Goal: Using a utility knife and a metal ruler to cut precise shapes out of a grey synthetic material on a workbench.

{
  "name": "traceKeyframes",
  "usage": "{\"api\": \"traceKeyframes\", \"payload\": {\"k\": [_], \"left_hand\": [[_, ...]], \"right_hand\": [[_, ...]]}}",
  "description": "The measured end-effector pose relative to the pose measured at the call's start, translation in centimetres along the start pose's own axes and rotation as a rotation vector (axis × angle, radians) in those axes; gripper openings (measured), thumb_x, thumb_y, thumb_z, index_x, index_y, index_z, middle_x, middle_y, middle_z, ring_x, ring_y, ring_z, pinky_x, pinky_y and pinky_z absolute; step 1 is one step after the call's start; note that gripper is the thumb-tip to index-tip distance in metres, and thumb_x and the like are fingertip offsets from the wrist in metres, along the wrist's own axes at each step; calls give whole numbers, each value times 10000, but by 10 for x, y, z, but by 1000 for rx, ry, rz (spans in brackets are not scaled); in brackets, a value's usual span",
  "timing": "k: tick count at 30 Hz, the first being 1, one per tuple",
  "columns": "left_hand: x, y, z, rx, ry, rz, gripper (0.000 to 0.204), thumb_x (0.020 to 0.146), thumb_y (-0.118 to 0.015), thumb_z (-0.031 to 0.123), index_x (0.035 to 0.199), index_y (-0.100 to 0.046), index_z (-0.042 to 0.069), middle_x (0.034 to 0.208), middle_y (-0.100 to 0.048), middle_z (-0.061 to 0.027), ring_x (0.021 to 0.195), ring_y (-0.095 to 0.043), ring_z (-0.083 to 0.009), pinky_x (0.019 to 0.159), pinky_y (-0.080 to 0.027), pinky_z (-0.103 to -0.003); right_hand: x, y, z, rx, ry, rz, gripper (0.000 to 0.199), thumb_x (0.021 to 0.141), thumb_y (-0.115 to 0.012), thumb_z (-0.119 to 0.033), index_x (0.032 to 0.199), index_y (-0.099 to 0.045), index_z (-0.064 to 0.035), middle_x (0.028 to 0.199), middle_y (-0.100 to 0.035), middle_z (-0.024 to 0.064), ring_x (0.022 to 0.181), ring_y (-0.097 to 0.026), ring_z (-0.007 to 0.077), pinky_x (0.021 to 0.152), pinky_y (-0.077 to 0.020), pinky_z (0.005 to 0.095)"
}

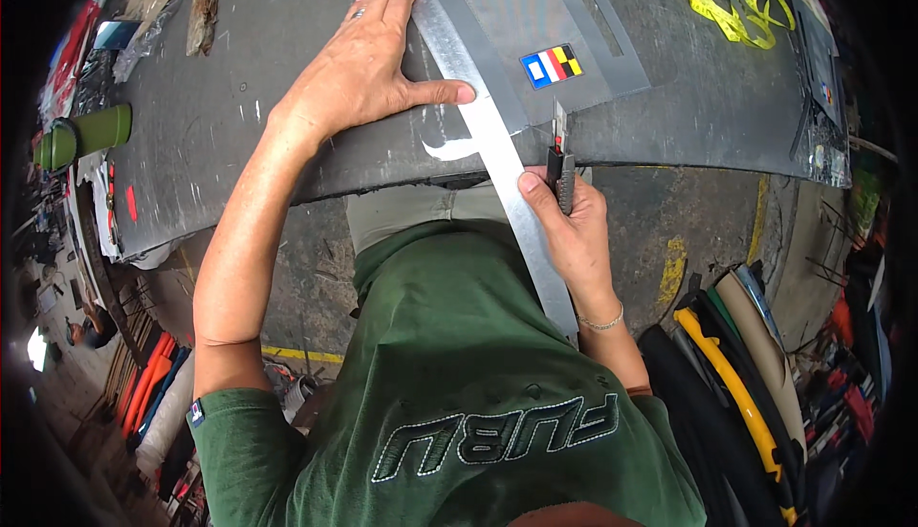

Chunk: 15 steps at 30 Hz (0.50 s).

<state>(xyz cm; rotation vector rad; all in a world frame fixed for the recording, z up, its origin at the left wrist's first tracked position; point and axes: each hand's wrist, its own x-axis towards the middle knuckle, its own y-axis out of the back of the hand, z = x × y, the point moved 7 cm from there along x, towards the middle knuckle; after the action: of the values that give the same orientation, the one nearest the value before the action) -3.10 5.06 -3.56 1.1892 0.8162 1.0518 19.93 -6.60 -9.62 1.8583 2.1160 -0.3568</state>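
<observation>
A long straight metal ruler (pixel 497 144) runs from the far edge of the work down past the table's near edge, beside my body. My left hand (pixel 354 73) lies flat with fingers stretched out, its fingertips and thumb pressing on the ruler. In my right hand (pixel 579 245) is a snap-off utility knife (pixel 561 168), held upright with its blade pointing away from me. The right thumb also rests against the ruler's edge. Under and right of the ruler lies a grey fabric panel (pixel 507 10) with mesh in it. A small colourful patch (pixel 552 66) sits on the panel, just beyond the blade.
The dark, scuffed table (pixel 249 135) curves around in front of me. A yellow tape measure (pixel 732 20) lies tangled at the far right. On the left are a green cylinder (pixel 100 130) and a strip of wood (pixel 206 6). Fabric rolls (pixel 732 374) stand behind on the right.
</observation>
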Motion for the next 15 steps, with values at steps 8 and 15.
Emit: {"api": "traceKeyframes", "payload": {"k": [8,15], "left_hand": [[2,4,1,16,32,-188,1291,738,-828,670,1501,-260,-202,1583,-244,-416,1522,-248,-489,1273,-243,-453],[4,9,9,13,39,-206,1277,746,-825,662,1500,-262,-202,1582,-247,-417,1519,-256,-492,1271,-247,-457]], "right_hand": [[0,0,-2,-2,-23,2,237,980,-750,-222,990,-746,14,788,-621,-56,751,-509,49,695,-427,247],[1,0,0,24,-22,-2,227,983,-743,-214,984,-745,13,786,-620,-53,751,-511,54,693,-426,249]]}}
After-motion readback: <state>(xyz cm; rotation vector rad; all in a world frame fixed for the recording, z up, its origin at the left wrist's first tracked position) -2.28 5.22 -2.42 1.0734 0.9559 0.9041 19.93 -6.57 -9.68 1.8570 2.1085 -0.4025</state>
